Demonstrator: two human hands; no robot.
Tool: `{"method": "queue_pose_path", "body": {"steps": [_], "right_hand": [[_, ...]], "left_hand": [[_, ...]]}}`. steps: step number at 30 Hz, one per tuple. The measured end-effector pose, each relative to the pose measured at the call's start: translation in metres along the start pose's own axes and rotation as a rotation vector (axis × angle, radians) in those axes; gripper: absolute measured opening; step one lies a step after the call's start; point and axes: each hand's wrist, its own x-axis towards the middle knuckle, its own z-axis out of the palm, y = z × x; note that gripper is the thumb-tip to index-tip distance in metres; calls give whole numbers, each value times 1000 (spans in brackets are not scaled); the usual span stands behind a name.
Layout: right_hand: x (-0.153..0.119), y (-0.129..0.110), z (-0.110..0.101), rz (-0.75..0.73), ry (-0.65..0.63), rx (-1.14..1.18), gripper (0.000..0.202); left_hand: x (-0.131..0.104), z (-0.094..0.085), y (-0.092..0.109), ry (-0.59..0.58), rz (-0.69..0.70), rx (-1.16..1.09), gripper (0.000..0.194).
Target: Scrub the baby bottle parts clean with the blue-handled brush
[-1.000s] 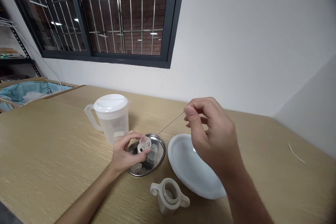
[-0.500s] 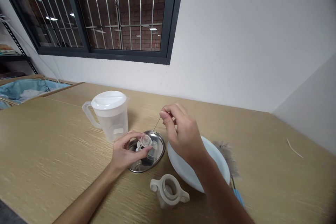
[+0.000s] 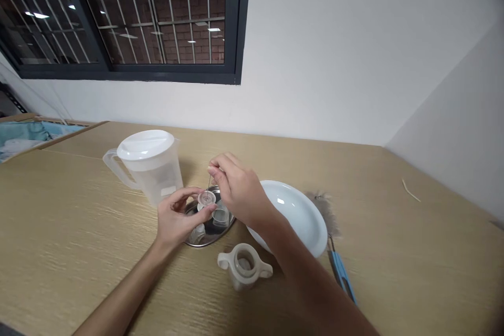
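Observation:
My left hand (image 3: pixel 175 223) grips a small round translucent plastic piece (image 3: pixel 207 199) between thumb and fingers, just over a shiny metal tray (image 3: pixel 202 243). Above it, my right hand (image 3: pixel 241 189) pinches a thin wire-like rod (image 3: pixel 209 182), held nearly upright, its lower end at the piece's opening. How deep the tip goes I cannot tell. Several clear plastic parts lie in the tray, among them a small clear cup (image 3: pixel 221 215). Nearer to me stands a whitish two-handled cup body (image 3: pixel 244 273), its top uncovered.
A translucent lidded pitcher (image 3: pixel 157 176) stands behind my left hand. To the right are a white plate (image 3: pixel 301 210), partly under my right forearm, and a bristle brush with a blue handle (image 3: pixel 342 275). A thin pale strip (image 3: pixel 410 190) lies farther right.
My right hand has come left and closer to my left hand. The rod has gone from slanted to nearly upright, its exposed length shorter. The whole view has shifted.

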Motion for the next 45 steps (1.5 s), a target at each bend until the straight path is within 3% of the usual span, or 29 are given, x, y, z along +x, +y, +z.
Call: {"method": "queue_pose_path", "body": {"steps": [5, 8, 14, 23, 32, 45], "right_hand": [[-4, 1, 7, -15, -122, -35, 18], [-4, 0, 9, -17, -133, -64, 18], [-1, -6, -6, -16, 32, -88, 18], [-3, -16, -29, -38, 145, -82, 20], [-6, -19, -47, -123, 214, -146, 17], [-6, -26, -53, -78, 272, -108, 11]], "left_hand": [[6, -1, 0, 37, -18, -50, 30], [8, -4, -1, 28, 20, -26, 29], [5, -5, -3, -71, 79, 35, 27], [6, -4, 5, -104, 93, -29, 28], [5, -7, 5, -138, 154, -29, 37], [8, -8, 9, -117, 233, -51, 34]]}}
